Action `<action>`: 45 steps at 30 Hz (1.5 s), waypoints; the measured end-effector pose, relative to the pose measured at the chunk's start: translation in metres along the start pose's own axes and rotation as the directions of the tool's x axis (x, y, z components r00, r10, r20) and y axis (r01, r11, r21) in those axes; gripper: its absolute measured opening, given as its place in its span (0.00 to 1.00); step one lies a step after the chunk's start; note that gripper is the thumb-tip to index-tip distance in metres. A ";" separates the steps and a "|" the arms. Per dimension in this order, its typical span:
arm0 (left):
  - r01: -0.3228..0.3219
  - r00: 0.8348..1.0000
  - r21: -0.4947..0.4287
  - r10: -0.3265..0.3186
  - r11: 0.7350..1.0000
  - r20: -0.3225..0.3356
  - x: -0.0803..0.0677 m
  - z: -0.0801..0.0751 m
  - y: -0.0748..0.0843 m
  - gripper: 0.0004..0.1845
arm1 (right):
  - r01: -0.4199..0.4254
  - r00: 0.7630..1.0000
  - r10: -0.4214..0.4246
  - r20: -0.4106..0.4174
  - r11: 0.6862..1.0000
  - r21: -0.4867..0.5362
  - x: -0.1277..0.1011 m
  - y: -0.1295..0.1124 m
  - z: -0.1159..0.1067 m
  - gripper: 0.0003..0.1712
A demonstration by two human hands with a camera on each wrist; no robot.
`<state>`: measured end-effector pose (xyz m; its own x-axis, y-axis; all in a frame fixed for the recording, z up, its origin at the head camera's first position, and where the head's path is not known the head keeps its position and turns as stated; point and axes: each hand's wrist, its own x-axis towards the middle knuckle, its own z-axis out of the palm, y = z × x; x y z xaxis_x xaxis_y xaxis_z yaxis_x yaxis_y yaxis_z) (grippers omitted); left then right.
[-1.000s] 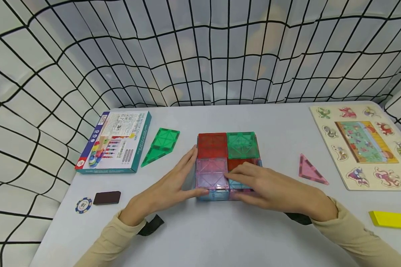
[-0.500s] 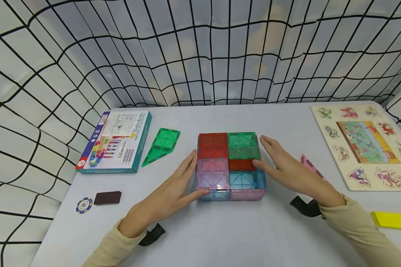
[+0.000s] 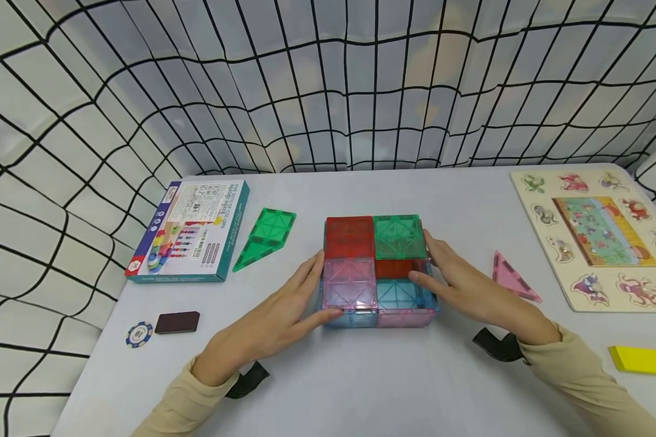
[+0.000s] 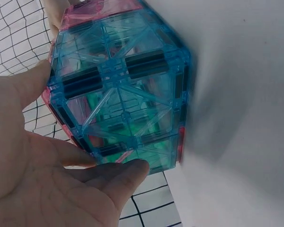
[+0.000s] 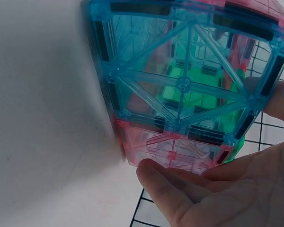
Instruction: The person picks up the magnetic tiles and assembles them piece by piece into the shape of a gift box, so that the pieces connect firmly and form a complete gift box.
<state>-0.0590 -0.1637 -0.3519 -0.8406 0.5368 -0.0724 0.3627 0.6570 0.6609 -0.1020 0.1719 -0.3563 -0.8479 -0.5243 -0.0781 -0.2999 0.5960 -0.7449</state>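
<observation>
A low box of see-through magnetic tiles point(image 3: 350, 285) stands mid-table. On its top lie a red tile point(image 3: 350, 237), a green tile point(image 3: 398, 237) and a pale purple tile point(image 3: 351, 291); the front right quarter is open, with red and blue walls showing inside. My left hand point(image 3: 268, 318) rests straight fingers along the left side, its thumb at the front left corner. Against the right side lie the fingers of my right hand point(image 3: 470, 285), its thumb over the open quarter's edge. Both wrist views show blue side tiles point(image 4: 123, 104) between thumb and fingers.
Left of the box lie green tiles point(image 3: 266, 237), a boxed toy point(image 3: 188, 233), a dark brown block point(image 3: 177, 322) and a poker chip point(image 3: 139, 334). To the right are a pink triangle tile point(image 3: 514, 279), a picture puzzle board point(image 3: 568, 291) and a yellow block point(image 3: 645, 360). Black netting surrounds the table.
My right hand has drawn back from over the box's front right quarter to its right side, then closer against it, exposing the opening. My left hand stays at the left side.
</observation>
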 end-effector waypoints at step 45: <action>0.194 0.791 0.068 -0.115 0.979 -0.600 0.061 -0.055 -0.051 0.42 | 0.159 0.966 -0.180 -0.186 0.980 -0.123 0.009 -0.027 -0.023 0.34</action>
<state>-0.1513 -0.1937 -0.3488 -0.9484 0.0316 0.3154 0.2196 0.7832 0.5818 -0.1117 0.1650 -0.3213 -0.8464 -0.5005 0.1817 -0.4822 0.5757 -0.6604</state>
